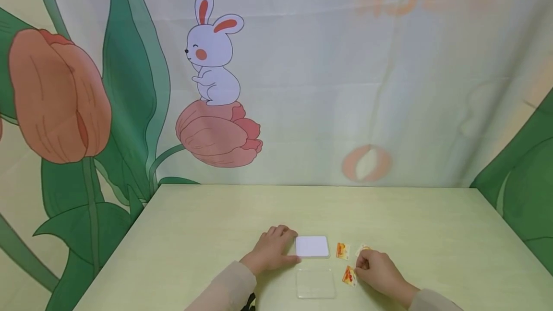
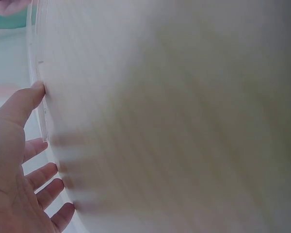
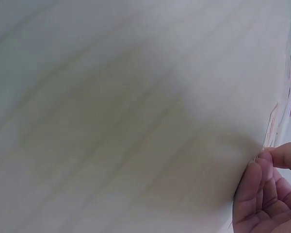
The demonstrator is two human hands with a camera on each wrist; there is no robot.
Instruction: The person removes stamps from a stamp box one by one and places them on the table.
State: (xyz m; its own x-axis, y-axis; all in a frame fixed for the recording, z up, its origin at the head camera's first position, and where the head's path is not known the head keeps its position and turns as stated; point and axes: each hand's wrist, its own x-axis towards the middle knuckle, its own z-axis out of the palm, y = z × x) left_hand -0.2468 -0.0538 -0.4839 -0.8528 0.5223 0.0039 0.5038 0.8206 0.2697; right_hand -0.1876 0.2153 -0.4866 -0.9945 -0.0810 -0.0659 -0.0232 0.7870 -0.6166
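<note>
On the left of the table [image 1: 207,224], we see the left hand [image 1: 272,250] with fingers spread, the thumb at the near-left corner of a white case [image 1: 312,246] and a fingertip at its far-left corner. If that touch is too light, we judge the case could skid; pressed too hard, it could shove right into the left card [image 1: 342,251]. Just on the near side lies a clear piece [image 1: 315,284], so faint against the pale surface that a wrist could nudge it unnoticed. Farther right, the right hand [image 1: 382,272] has its fingers curled, thumb and fingertip apparently pinching the right edge of the near card [image 1: 349,276]. So slight a hold could let the card slip or bend, and a careless sweep could knock the far card [image 1: 362,247], partly covered by that hand.

As for looks, we find the case plain with rounded corners, the clear piece see-through and rimmed, and the cards small, orange and yellow, the near one askew, their print too small to read.
</note>
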